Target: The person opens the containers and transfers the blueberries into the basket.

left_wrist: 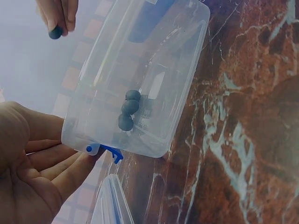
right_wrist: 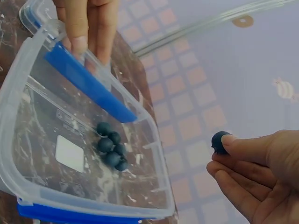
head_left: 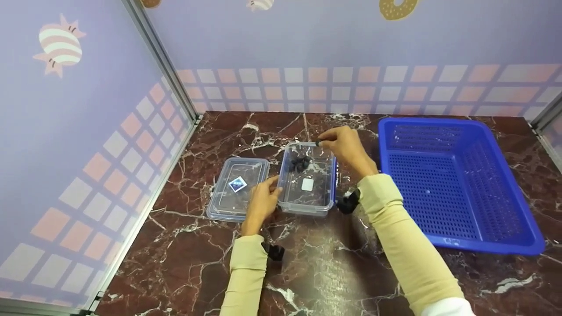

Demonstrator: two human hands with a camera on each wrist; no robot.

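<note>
An uncovered clear plastic food container (head_left: 303,196) with blue side latches stands on the table. Inside, toward its far end, lies a small cluster of dark blueberries (right_wrist: 111,145). My left hand (head_left: 264,196) holds the container's left side, thumb by the rim and fingers along the latch, as the left wrist view shows. Above the far right corner, my right hand (head_left: 347,147) pinches one blueberry (right_wrist: 219,142) between thumb and fingertips, apart from the container. Flat to the left lies the clear lid (head_left: 226,202) with a blue diamond sticker, partly behind my left hand.
A large blue perforated basket (head_left: 465,242) stands to the right of the container. Beneath everything is a dark red marbled table (head_left: 189,267). Patterned panels (head_left: 307,48) close off the back and the left side.
</note>
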